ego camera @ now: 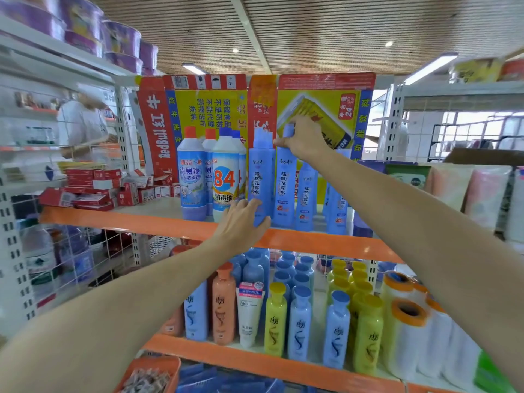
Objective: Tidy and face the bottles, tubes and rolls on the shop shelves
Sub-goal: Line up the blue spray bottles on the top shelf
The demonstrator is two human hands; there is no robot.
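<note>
Shop: shelves with orange edges fill the view, and a flat yellow and red cardboard box (255, 109) stands at the back of the top shelf (127, 219).
Top shelf: white cleaner bottles with red caps (192, 177) stand on the left, next to a white bottle with a big 84 (225, 177), and then a row of tall blue bottles.
Right hand: the right hand (304, 139) is up high, and its fingers (283, 142) curl round the cap of the second blue bottle (285, 191) and hold it at the top.
Left hand: the left hand (243, 222) is low at the shelf edge, and its fingers lie almost straight against the bottom of the first blue bottle (261, 180), touching it but not wrapped round it.
More blue bottles: a few more blue bottles (306, 197) stand just beside these two, further back and to the right.
Lower shelf: blue, orange and yellow bottles (276, 319), a white tube (249, 313) and clear rolls with orange ends (408, 336) stand below.
Far left: red boxes (93, 191) lie in a messy pile.
Step now: I think the two front blue bottles are being lined up, names facing out.
Next move: the held bottle likely needs a small turn and a gentle slide to the front edge, close to its neighbour. It is tall and thin, so it could tip into the others.
</note>
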